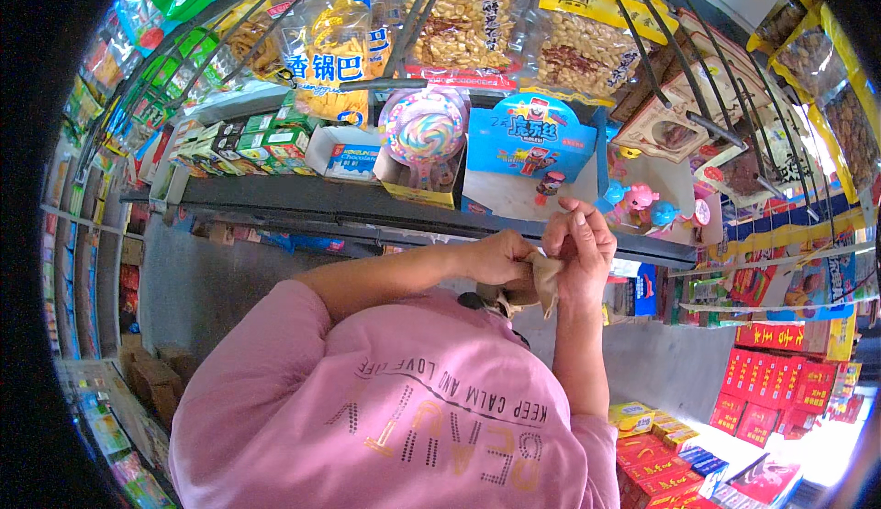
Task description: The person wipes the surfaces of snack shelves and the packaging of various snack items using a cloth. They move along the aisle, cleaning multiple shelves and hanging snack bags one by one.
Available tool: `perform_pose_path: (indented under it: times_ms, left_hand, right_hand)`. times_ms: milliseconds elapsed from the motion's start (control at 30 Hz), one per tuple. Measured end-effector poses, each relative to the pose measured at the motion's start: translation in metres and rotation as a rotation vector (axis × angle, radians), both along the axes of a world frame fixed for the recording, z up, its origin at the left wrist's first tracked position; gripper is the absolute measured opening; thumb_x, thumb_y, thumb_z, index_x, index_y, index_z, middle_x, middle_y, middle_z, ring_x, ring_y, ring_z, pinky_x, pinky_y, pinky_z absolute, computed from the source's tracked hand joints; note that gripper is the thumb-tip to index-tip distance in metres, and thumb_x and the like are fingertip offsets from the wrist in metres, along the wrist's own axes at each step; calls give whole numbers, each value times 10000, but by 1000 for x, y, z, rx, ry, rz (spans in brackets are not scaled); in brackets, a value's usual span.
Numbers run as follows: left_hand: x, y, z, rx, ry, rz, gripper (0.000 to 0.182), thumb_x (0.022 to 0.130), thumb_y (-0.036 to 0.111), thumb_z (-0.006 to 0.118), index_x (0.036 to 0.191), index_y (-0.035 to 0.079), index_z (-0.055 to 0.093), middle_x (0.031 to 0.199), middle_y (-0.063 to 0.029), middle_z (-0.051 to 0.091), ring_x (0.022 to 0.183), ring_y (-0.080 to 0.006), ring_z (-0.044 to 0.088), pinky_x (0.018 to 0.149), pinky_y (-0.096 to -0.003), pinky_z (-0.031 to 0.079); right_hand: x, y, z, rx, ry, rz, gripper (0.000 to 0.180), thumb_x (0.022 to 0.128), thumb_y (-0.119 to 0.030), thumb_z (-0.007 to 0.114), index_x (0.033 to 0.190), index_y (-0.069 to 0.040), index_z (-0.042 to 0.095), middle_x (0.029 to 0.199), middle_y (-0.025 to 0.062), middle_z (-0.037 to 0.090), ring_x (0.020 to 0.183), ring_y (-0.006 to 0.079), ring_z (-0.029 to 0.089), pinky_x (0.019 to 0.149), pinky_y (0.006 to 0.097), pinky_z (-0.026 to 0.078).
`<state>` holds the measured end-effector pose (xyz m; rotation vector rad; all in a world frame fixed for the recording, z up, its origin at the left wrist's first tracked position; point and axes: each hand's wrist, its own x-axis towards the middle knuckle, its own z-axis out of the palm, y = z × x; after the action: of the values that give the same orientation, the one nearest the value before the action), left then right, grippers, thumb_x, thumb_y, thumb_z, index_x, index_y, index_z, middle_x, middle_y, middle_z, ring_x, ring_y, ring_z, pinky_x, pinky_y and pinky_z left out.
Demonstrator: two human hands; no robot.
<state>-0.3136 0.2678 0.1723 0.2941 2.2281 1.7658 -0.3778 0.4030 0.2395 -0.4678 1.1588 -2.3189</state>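
My left hand [501, 256] is closed on a tan cloth [546, 276] in front of the shelf edge. To its right, my right hand [582, 244] is raised with bent fingers beside the cloth; whether it also grips the cloth is hard to see. Just beyond my right fingertips stands a blue and white open display box [533, 138] with one small dark candy container [551, 183] in it. Left of that box is a round lollipop-patterned display box [422, 130]. Several small pink and blue figure-shaped toys [641, 197] lie in an open box on the right.
A dark metal shelf edge [330, 214] runs across before me. Bagged nuts [464, 30] and snacks hang above on metal hooks [643, 54]. Small green cartons [275, 141] line the shelf at left. Red boxes [654, 464] are stacked low at right, and cardboard boxes [155, 385] stand at left.
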Motion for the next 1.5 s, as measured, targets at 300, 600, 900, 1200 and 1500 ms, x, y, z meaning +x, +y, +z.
perform_pose_path:
  times_ms: [300,600,900,1200,1500]
  left_hand:
    - [1,-16,53,879,-411,504,275,858,16,553,1131,-9,573,1107,-121,608,1017,-256,604,846,-408,515]
    - [-19,-36,63,92,242,484,194,907,106,541,1065,36,629,1044,-96,651,922,-185,629,744,-338,517]
    - [34,-11,-13,-885,330,-242,233,711,194,620,858,14,593,998,-145,568,883,-314,597,763,-393,501]
    - [58,-135,-8,300,-61,1099,261,839,102,653,1059,-10,570,895,-63,639,779,-129,626,706,-259,520]
    - [34,-183,-23,36,184,1205,324,820,63,652,1112,-40,557,960,-62,637,803,-101,595,698,-235,476]
  right_hand:
    - [-16,37,-122,1153,703,-51,238,881,-151,555,1079,-22,579,1001,91,634,853,156,618,729,301,499]
    - [13,13,-177,-79,-620,506,637,901,-538,324,1368,-105,334,1302,183,461,1145,413,472,957,583,369]
    - [6,3,-154,-194,-531,514,623,823,-334,598,1346,-70,384,1322,129,456,1209,297,454,1019,442,373]
    - [-5,10,-157,24,-474,247,539,730,-5,575,1252,-20,442,1145,140,565,986,286,604,852,416,523]
    - [-5,17,-178,145,-408,209,495,742,-14,601,1221,-24,475,1098,105,584,966,261,601,855,404,509]
